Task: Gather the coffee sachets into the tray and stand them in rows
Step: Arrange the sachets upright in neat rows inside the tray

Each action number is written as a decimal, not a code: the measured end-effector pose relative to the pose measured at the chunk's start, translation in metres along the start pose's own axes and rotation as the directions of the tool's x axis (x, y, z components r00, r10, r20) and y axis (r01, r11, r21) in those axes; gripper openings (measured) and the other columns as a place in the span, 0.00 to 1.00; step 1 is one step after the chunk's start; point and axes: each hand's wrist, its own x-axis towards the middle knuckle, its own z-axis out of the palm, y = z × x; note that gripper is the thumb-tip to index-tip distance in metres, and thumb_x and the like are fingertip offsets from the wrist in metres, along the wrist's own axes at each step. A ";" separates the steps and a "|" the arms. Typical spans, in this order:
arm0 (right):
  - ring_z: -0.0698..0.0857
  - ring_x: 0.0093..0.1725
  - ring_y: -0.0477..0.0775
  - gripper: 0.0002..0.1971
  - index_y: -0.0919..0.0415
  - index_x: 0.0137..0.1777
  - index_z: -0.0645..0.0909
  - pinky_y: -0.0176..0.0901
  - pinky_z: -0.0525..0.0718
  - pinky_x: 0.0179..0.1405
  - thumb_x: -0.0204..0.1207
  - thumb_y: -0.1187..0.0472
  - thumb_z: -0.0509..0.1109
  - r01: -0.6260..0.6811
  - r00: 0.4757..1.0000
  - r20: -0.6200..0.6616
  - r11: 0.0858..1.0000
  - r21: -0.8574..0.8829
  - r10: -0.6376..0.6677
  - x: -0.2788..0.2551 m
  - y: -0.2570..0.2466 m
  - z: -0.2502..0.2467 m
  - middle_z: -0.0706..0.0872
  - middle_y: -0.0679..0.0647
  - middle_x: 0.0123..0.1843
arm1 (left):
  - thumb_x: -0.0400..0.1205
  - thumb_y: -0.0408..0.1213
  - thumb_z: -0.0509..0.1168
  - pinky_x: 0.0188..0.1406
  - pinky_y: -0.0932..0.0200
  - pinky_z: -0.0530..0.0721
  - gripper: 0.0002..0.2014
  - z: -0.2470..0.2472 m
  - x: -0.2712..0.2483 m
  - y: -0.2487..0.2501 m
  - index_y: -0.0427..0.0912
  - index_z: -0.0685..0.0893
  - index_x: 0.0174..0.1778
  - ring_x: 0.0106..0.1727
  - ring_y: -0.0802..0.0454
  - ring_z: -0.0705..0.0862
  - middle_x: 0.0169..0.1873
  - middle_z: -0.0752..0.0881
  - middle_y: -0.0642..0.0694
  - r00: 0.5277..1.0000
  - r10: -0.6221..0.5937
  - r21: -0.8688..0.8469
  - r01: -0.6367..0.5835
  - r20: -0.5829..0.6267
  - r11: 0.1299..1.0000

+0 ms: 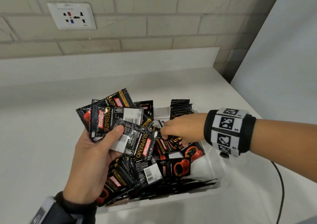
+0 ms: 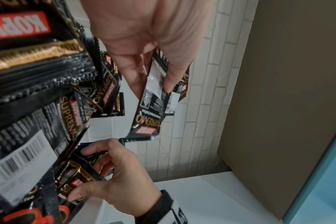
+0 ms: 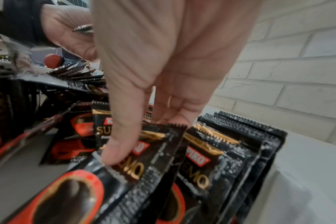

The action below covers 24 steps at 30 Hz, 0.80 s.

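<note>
Now left hand (image 1: 89, 163) grips fanned bunch of sachets (image 1: 109, 119) above near-left of white tray (image 1: 216, 169); right hand (image 1: 181, 129) pinches one sachet (image 3: 155, 153) mid-tray

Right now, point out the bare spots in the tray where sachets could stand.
Bare floor shows in the tray at its right side, between the standing row at the back and the loose pile. A small white patch lies behind the right hand. The left half is crowded.
</note>
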 end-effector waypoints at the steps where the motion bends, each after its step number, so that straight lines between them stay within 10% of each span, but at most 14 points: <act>1: 0.76 0.57 0.53 0.27 0.57 0.71 0.66 0.39 0.70 0.41 0.74 0.68 0.70 0.000 1.000 -0.002 1.000 0.012 0.000 -0.001 0.001 0.001 0.72 0.56 0.68 | 0.54 0.41 0.72 0.16 0.70 0.78 0.23 0.000 0.000 0.000 0.42 0.81 0.46 0.25 0.60 0.85 0.31 0.89 0.50 1.000 0.001 0.000 -0.001 0.001 1.000; 17: 0.74 0.60 0.50 0.20 0.54 0.66 0.75 0.43 0.75 0.54 0.74 0.59 0.71 -0.078 0.983 -0.166 0.997 0.017 0.079 -0.018 0.006 0.007 0.81 0.51 0.58 | 0.55 0.40 0.71 0.14 0.71 0.76 0.21 0.006 -0.002 0.004 0.43 0.80 0.44 0.21 0.61 0.83 0.27 0.87 0.51 1.000 -0.002 0.006 0.002 0.017 1.000; 24: 0.78 0.44 0.53 0.10 0.60 0.54 0.79 0.36 0.65 0.25 0.76 0.57 0.67 -0.293 0.936 -0.206 0.956 -0.004 0.286 -0.031 0.018 0.007 0.79 0.51 0.49 | 0.51 0.42 0.71 0.16 0.72 0.77 0.22 0.011 -0.004 0.003 0.45 0.80 0.42 0.22 0.62 0.83 0.26 0.87 0.52 1.000 0.001 0.012 -0.002 0.026 1.000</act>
